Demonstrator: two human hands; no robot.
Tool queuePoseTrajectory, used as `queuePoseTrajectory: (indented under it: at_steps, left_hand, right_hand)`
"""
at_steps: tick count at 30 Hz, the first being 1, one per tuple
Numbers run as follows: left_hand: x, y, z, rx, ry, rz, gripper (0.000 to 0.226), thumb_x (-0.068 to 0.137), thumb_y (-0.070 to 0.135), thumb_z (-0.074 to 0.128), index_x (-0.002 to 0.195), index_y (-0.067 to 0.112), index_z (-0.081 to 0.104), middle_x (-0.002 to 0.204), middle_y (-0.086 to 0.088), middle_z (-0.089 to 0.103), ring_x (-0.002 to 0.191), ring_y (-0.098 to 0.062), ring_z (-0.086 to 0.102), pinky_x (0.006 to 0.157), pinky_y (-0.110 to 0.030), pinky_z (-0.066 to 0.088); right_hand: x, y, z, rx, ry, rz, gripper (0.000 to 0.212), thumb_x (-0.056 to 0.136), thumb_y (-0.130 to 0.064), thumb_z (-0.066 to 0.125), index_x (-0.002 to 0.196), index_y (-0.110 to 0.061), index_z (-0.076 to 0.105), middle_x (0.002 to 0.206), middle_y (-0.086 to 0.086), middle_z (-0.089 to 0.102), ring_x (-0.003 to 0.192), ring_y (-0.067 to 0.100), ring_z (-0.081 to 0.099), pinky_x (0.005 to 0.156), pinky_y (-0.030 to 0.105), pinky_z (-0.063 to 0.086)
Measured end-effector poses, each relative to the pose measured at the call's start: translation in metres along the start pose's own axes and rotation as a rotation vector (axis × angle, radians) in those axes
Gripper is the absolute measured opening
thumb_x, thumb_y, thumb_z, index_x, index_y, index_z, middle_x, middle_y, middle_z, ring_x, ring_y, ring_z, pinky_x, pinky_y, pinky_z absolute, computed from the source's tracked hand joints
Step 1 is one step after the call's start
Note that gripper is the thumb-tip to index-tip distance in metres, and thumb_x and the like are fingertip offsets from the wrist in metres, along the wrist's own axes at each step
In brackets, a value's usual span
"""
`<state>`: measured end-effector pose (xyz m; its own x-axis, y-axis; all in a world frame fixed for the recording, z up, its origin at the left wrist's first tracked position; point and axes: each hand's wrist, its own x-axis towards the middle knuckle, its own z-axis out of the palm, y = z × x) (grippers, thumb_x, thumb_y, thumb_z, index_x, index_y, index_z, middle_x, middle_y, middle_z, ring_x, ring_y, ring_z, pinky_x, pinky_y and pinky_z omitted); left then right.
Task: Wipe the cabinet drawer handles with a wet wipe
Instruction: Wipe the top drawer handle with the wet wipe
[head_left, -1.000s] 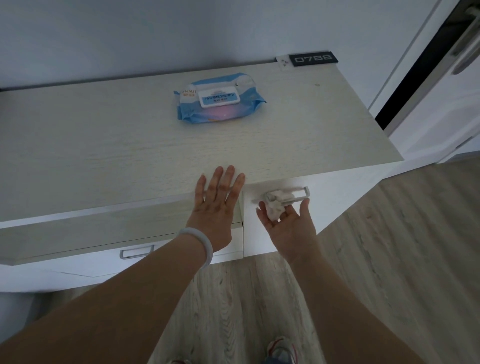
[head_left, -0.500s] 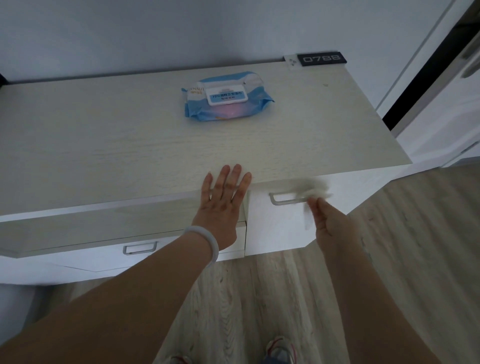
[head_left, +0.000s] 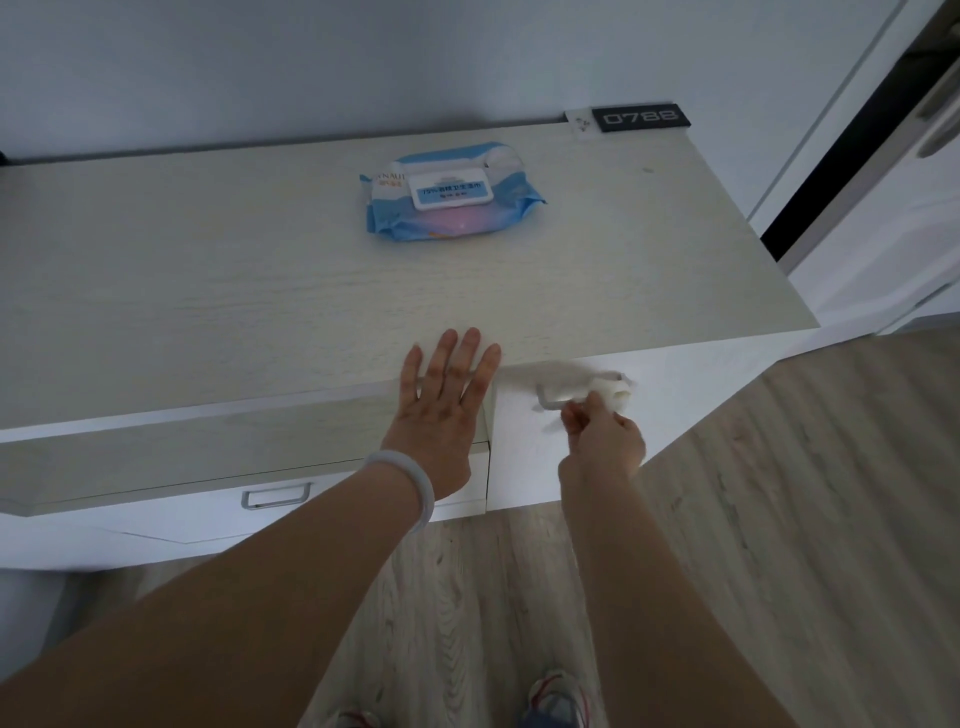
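Right hand (head_left: 605, 444) pinches the wipe (head_left: 613, 393) on the right end of the right handle (head_left: 576, 391), left hand (head_left: 441, 410) flat and spread on the cabinet (head_left: 208, 312) edge; loose pinch could drop the wipe, left handle (head_left: 275, 494) looks undone

A pale, whitish wood grain was shown on the cabinet top (head_left: 208, 291), while the drawer fronts (head_left: 524, 467) were plain white. The wipe pack (head_left: 452, 195) was coloured blue with a pink patch and a white lid. A white wet wipe (head_left: 613, 392) was seen on a silver-grey handle (head_left: 550, 397). A pale, milky bracelet (head_left: 410, 480) was worn. The floor (head_left: 779, 519) was patterned in grey-brown planks.
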<state>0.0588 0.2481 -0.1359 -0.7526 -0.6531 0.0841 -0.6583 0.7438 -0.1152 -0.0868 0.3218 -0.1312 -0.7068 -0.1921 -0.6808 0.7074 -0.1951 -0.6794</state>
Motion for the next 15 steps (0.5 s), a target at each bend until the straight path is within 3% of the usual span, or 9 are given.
queuePoseTrajectory:
  at_steps: [4,6,10,15]
  left_hand:
    - [-0.001,0.000,-0.001,-0.007,-0.018,-0.004,0.108,0.066,0.006,0.044,0.151,0.018,-0.021,0.161,-0.010,-0.021,0.148,-0.031,-0.019,0.118,-0.054,-0.009]
    - [-0.001,-0.001,-0.002,-0.007,-0.019,-0.009,0.110,0.067,0.006,0.047,0.150,0.018,-0.024,0.160,-0.009,-0.023,0.147,-0.030,-0.021,0.118,-0.054,-0.010]
    - [0.000,0.001,-0.004,-0.016,-0.032,-0.002,0.110,0.067,0.007,0.048,0.149,0.018,-0.025,0.160,-0.009,-0.023,0.147,-0.031,-0.021,0.117,-0.054,-0.013]
    - [-0.001,0.001,-0.005,-0.022,-0.034,-0.016,0.110,0.068,0.005,0.048,0.150,0.018,-0.025,0.160,-0.009,-0.024,0.147,-0.031,-0.021,0.117,-0.054,-0.013]
  right_hand:
    - [-0.016,0.013,0.007,-0.020,-0.126,0.132,0.030,0.087,-0.003,0.067,0.115,0.004,0.058,0.079,0.011,0.065,0.057,0.012,0.064,0.054,0.018,0.054]
    - [-0.015,0.005,0.004,-0.056,-0.199,0.189,0.019,0.087,0.001,0.065,0.105,0.001,0.059,0.082,0.011,0.061,0.063,0.014,0.062,0.052,0.018,0.054]
    - [0.008,-0.026,-0.010,-0.057,-0.141,0.155,0.009,0.084,0.000,0.070,0.082,-0.002,0.061,0.078,0.008,0.062,0.065,0.012,0.060,0.049,0.015,0.050]
    - [-0.002,-0.010,-0.001,-0.057,-0.225,0.294,0.009,0.085,-0.001,0.069,0.083,-0.002,0.060,0.076,0.008,0.060,0.063,0.012,0.056,0.044,0.014,0.048]
